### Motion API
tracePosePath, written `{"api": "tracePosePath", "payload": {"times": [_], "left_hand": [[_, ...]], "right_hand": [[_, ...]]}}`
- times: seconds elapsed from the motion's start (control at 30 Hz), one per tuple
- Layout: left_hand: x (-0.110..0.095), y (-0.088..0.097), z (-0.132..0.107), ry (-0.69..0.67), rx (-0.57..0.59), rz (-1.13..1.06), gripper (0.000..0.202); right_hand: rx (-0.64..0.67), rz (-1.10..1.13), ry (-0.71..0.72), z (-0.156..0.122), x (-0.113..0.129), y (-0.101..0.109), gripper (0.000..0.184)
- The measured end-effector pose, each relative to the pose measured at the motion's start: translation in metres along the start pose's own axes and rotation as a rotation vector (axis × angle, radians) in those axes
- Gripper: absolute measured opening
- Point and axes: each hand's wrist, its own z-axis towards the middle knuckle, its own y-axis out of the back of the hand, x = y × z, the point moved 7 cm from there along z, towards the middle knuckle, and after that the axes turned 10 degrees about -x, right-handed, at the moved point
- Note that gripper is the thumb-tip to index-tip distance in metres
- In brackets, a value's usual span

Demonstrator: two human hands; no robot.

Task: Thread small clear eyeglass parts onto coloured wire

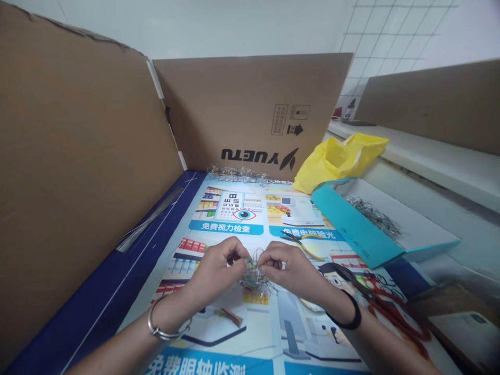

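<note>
Above the printed mat, my left hand (pixel 226 263) and my right hand (pixel 283 260) are close together, each closed in a pinch. Between their fingertips stands a thin bent wire (pixel 257 256), looped at the top; the exact grip is partly hidden by the fingers. A speck of green shows at the left fingertips. Just below the hands lies a loose tangle of thin wires (pixel 262 285). Pliers (pixel 312 251) with yellow handles rest beyond my right hand. A short bundle of coloured strips (pixel 231 316) lies on the mat nearer to me.
Cardboard panels (pixel 234 94) stand at the back and left. Straight wires (pixel 150 221) lie along the left. More twisted wire pieces (pixel 240 173) line the back. At right are a turquoise box (pixel 359 224) holding wire pieces, a yellow bag (pixel 339 159) and red-handled scissors (pixel 394 307).
</note>
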Motion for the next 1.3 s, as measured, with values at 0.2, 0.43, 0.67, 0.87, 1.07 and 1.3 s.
{"api": "tracePosePath", "payload": {"times": [0.2,0.43,0.67,0.87,1.07,1.3], "left_hand": [[0.005,-0.006,-0.001,0.029,0.024,-0.005,0.008],[0.009,-0.005,0.001,0.066,-0.018,-0.058,0.005],[0.017,0.003,0.008,0.152,-0.046,-0.203,0.004],[0.017,0.005,0.011,0.121,-0.049,-0.211,0.002],[0.017,0.004,0.014,0.116,-0.03,-0.14,0.007],[0.021,0.003,0.016,0.097,-0.032,-0.051,0.003]], "right_hand": [[-0.01,-0.031,0.006,0.003,0.006,0.0,0.017],[-0.008,-0.129,0.005,0.013,0.016,-0.001,0.018],[0.041,-0.268,0.061,0.032,0.033,-0.003,0.019],[0.06,-0.381,0.073,0.041,0.034,-0.008,0.02],[0.079,-0.4,0.068,0.041,0.028,-0.01,0.019],[0.1,-0.424,0.089,0.038,0.026,-0.011,0.021]]}}
